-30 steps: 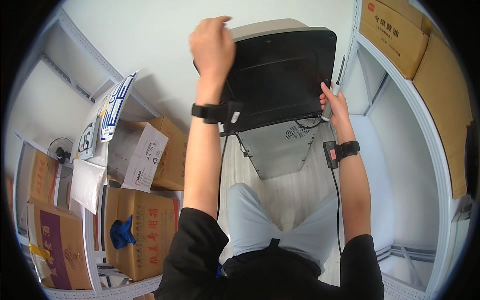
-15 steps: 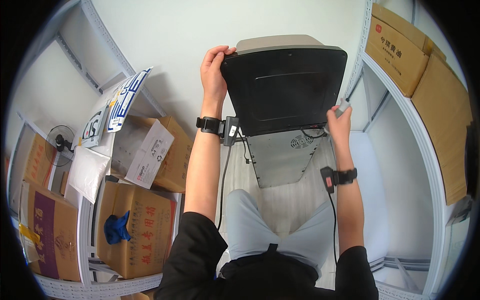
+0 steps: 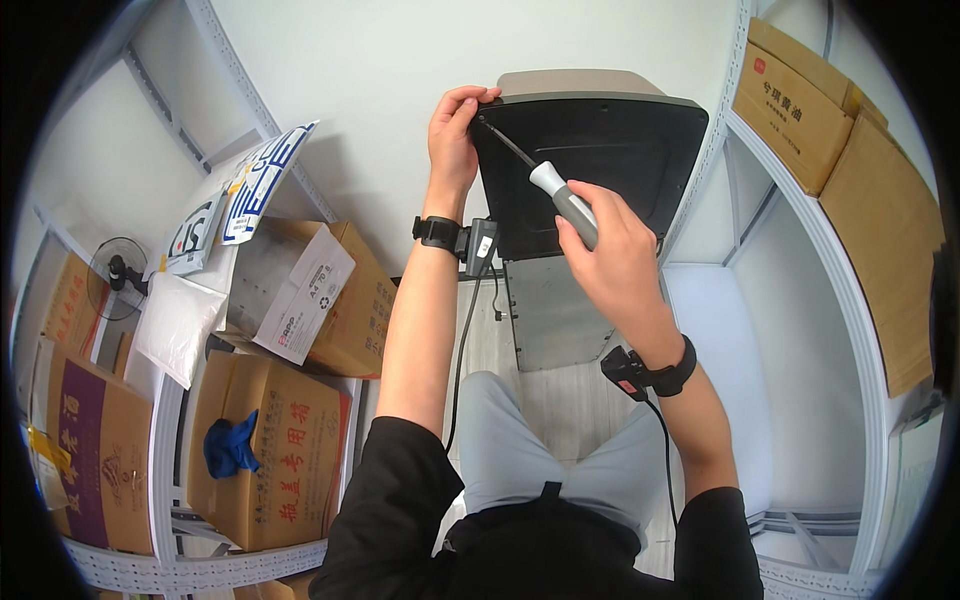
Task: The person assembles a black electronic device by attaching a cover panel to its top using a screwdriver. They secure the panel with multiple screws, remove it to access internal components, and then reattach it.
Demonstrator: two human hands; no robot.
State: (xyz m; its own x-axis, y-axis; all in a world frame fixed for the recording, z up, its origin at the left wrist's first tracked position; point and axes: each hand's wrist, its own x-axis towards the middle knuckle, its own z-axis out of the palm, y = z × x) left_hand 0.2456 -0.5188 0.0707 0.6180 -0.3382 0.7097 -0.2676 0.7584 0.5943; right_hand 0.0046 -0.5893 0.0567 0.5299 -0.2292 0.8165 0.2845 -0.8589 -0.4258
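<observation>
My left hand (image 3: 454,145) grips the upper left corner of a black panel (image 3: 640,150), fingers over its top edge. The panel is tilted up and has a light brown part (image 3: 580,83) behind it. A grey metal housing (image 3: 562,318) stands below the panel. In my right hand (image 3: 615,255) is a screwdriver (image 3: 572,205) with a grey and white handle. Its shaft slants up and left across the panel, and the tip is at the panel's upper left corner, close to my left fingers. Whether the tip sits in a screw is too small to tell.
At left, a metal shelf (image 3: 170,450) holds cardboard boxes (image 3: 265,460), a blue cloth (image 3: 232,446), white packets (image 3: 180,325) and a small black fan (image 3: 122,275). On the right shelf (image 3: 790,170) stand more cardboard boxes (image 3: 795,110). Cables run from both wrist straps.
My right hand has brought the screwdriver from the panel's lower right side over to its upper left corner. The panel and my left hand appear slightly further right in view.
</observation>
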